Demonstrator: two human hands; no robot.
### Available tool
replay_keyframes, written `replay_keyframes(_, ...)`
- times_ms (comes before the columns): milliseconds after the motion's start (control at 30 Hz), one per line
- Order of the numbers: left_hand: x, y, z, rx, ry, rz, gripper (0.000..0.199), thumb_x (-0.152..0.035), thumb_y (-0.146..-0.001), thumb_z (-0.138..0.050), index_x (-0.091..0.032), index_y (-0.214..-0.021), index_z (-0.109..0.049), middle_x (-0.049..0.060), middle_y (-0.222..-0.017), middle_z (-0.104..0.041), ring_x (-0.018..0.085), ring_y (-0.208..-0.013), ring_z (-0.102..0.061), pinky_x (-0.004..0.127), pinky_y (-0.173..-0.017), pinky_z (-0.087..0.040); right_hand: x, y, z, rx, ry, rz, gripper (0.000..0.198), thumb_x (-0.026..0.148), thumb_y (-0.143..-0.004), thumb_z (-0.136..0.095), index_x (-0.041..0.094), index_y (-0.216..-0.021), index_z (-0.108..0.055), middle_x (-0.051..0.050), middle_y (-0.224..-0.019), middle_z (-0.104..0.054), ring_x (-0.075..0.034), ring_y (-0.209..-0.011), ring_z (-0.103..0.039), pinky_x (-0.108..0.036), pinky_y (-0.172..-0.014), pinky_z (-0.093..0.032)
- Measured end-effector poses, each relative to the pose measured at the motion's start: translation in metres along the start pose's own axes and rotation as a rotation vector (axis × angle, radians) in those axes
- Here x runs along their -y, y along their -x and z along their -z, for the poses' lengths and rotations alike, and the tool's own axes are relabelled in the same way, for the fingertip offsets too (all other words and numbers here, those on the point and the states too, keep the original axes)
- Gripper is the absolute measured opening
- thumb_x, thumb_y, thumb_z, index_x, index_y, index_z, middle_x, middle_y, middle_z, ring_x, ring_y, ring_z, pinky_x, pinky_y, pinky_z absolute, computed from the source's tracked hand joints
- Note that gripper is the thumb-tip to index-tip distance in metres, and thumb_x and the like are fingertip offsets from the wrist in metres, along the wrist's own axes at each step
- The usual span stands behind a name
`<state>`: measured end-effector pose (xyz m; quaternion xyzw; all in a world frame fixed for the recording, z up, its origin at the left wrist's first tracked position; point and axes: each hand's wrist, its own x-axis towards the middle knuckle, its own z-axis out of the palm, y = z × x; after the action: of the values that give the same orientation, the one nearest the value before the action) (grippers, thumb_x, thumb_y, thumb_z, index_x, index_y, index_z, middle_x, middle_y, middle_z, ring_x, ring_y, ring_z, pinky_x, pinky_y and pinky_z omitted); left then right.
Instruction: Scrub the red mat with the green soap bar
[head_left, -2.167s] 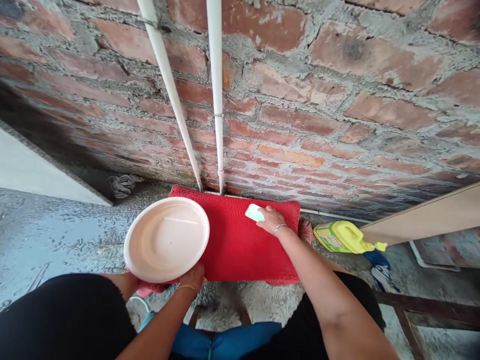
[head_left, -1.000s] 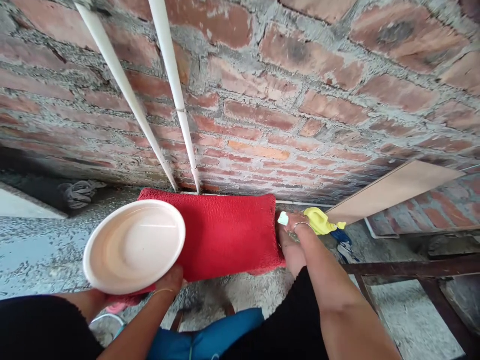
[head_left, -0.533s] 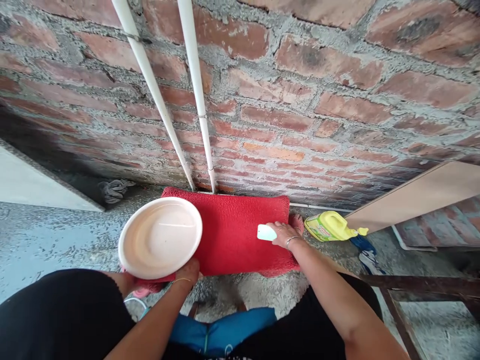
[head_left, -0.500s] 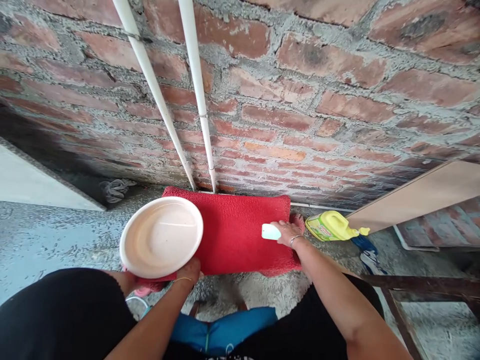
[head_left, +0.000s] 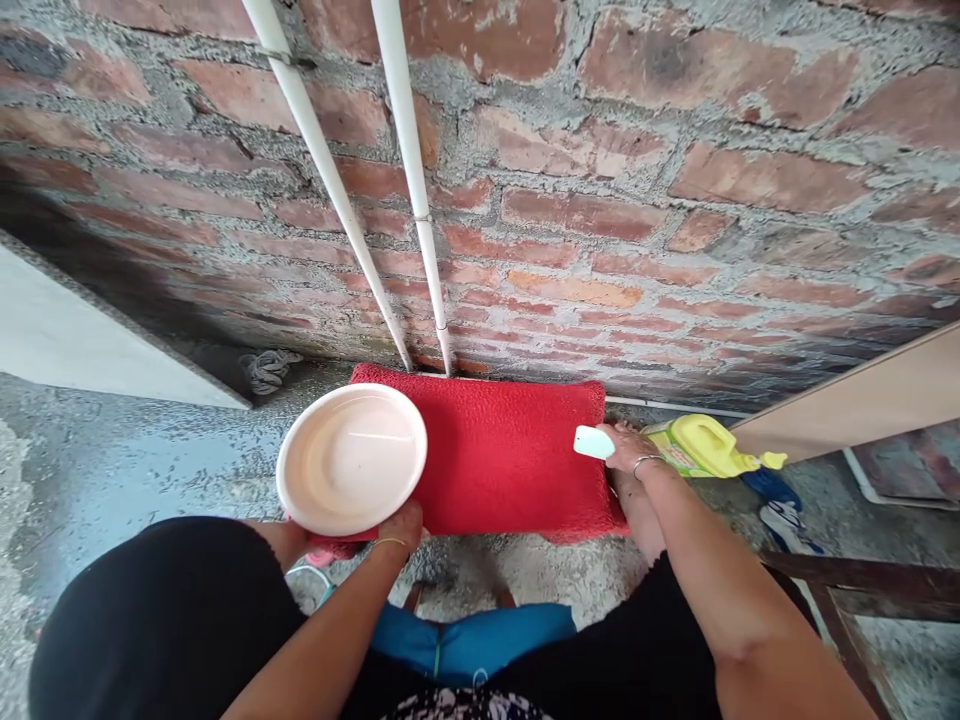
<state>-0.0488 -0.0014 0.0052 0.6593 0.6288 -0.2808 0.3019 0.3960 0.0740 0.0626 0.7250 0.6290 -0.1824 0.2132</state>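
**Plate in one hand, soap in the other**

My left hand (head_left: 403, 522) grips the plate (head_left: 351, 459) by its near rim, level over the left end of the red mat (head_left: 510, 460). My right hand (head_left: 628, 452) pinches a pale soap bar (head_left: 594, 443) at the mat's right edge, beside the yellow bottle (head_left: 701, 447).

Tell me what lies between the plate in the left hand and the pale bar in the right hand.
Only the red mat shows between the plate and the pale bar in the head view; that stretch of it is bare.
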Motion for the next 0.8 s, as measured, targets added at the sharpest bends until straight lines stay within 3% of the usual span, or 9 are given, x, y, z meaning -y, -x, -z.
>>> replay_keyframes(167, 0.001, -0.005, -0.004, 0.004, -0.007, 0.010, 0.033, -0.029, -0.071, -0.066, -0.005, -0.095, -0.066, 0.020, -0.098, -0.068, 0.028, -0.094, -0.064, 0.034, -0.082, -0.048, -0.029, 0.002, 0.001, 0.027, 0.101, -0.190, 0.054, 0.025, -0.070, -0.061, 0.022, -0.123, -0.052, -0.015, -0.117, -0.053, -0.033, -0.106, -0.052, -0.044, -0.084, -0.039)
replay_keyframes(233, 0.002, -0.007, -0.007, -0.006, -0.009, 0.006, 0.029, -0.025, -0.072, -0.065, -0.005, -0.094, -0.066, 0.021, -0.099, -0.068, 0.029, -0.095, -0.064, 0.035, -0.082, -0.048, -0.028, 0.000, 0.011, 0.013, 0.067, -0.187, 0.054, 0.027, -0.068, -0.062, 0.022, -0.121, -0.053, -0.014, -0.113, -0.054, -0.031, -0.102, -0.054, -0.040, -0.083, -0.040)
replay_keyframes(333, 0.002, -0.008, -0.009, -0.014, 0.005, -0.006, 0.027, -0.023, -0.073, -0.064, -0.005, -0.093, -0.067, 0.022, -0.098, -0.068, 0.030, -0.094, -0.064, 0.036, -0.083, -0.049, 0.007, -0.010, 0.032, -0.050, -0.018, -0.051, 0.062, 0.029, -0.066, -0.063, 0.026, -0.127, -0.048, -0.010, -0.113, -0.053, -0.026, -0.100, -0.055, -0.033, -0.082, -0.040)
replay_keyframes(433, 0.001, -0.007, -0.008, -0.033, -0.012, -0.001, 0.031, -0.022, -0.071, -0.065, -0.004, -0.096, -0.067, 0.024, -0.099, -0.067, 0.032, -0.096, -0.063, 0.040, -0.086, -0.047, 0.069, -0.025, 0.049, -0.113, -0.041, 0.122, 0.068, 0.029, -0.067, -0.062, 0.027, -0.132, -0.042, -0.009, -0.116, -0.051, -0.024, -0.102, -0.052, -0.031, -0.085, -0.038)
replay_keyframes(533, 0.000, -0.006, -0.007, -0.066, -0.067, -0.009, 0.033, -0.023, -0.071, -0.066, -0.003, -0.098, -0.067, 0.023, -0.100, -0.067, 0.033, -0.100, -0.062, 0.042, -0.092, -0.044, 0.134, -0.043, 0.055, -0.142, -0.045, 0.263, 0.065, 0.028, -0.069, -0.062, 0.026, -0.131, -0.043, -0.008, -0.116, -0.051, -0.023, -0.104, -0.050, -0.030, -0.088, -0.036)
replay_keyframes(633, 0.001, -0.008, -0.010, -0.053, -0.077, -0.010, 0.036, -0.027, -0.071, -0.067, -0.005, -0.099, -0.067, 0.022, -0.101, -0.067, 0.033, -0.101, -0.062, 0.043, -0.095, -0.043, 0.177, -0.061, 0.053, -0.144, -0.067, 0.334, 0.067, 0.029, -0.069, -0.062, 0.027, -0.132, -0.042, -0.007, -0.117, -0.051, -0.022, -0.103, -0.050, -0.030, -0.087, -0.036)
replay_keyframes(700, 0.001, -0.011, -0.014, -0.065, -0.089, -0.004, 0.038, -0.028, -0.071, -0.067, -0.006, -0.102, -0.066, 0.021, -0.106, -0.066, 0.034, -0.106, -0.059, 0.045, -0.098, -0.040, 0.181, -0.070, 0.050, -0.126, -0.076, 0.329, 0.068, 0.030, -0.069, -0.063, 0.030, -0.133, -0.041, -0.007, -0.117, -0.051, -0.023, -0.103, -0.051, -0.030, -0.085, -0.038)
replay_keyframes(800, 0.002, -0.013, -0.018, -0.085, -0.111, -0.006, 0.039, -0.026, -0.069, -0.070, -0.006, -0.102, -0.066, 0.022, -0.108, -0.064, 0.036, -0.112, -0.054, 0.047, -0.101, -0.037, 0.145, -0.076, 0.046, -0.085, -0.101, 0.225, 0.068, 0.033, -0.068, -0.064, 0.032, -0.133, -0.041, -0.006, -0.116, -0.052, -0.022, -0.101, -0.054, -0.030, -0.082, -0.039)
